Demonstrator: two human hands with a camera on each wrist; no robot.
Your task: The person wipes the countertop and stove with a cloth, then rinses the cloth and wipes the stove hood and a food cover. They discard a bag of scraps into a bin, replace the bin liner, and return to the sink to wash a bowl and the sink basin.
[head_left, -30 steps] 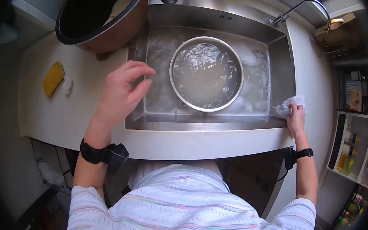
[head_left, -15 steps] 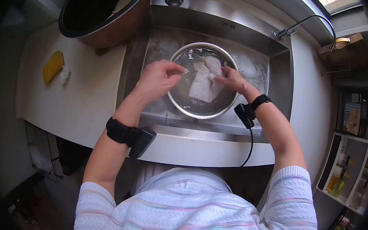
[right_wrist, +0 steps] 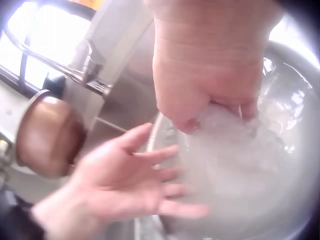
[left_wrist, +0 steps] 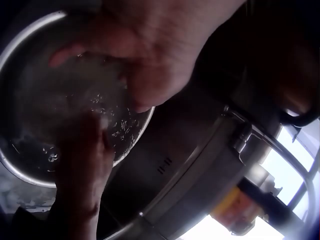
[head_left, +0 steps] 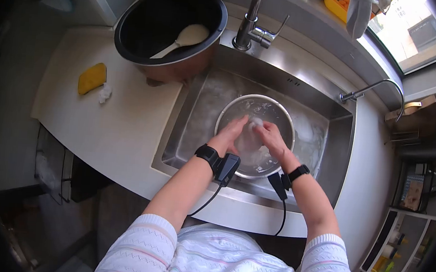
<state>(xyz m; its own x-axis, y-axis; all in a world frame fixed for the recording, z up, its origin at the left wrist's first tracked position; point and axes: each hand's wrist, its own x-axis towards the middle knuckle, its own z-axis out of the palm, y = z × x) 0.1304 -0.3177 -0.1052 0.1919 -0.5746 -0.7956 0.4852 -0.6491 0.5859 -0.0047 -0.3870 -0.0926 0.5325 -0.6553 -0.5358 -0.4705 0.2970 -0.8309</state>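
Set in a pale worktop (head_left: 126,123) near a bright window (head_left: 400,40), a steel sink (head_left: 339,141) holds a round basin (head_left: 218,118) of water, where the right hand (head_left: 273,140) grips a whitish cloth (head_left: 250,139), the left hand (head_left: 232,132) open beside it.

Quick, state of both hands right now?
Left hand: open, fingers spread at the basin, holding nothing.
Right hand: closed on the wet white cloth, fingers pinching it.

The basin (head_left: 258,96) sits in the sink (head_left: 203,98), the pot (head_left: 182,72) behind-left on the counter (head_left: 120,122).
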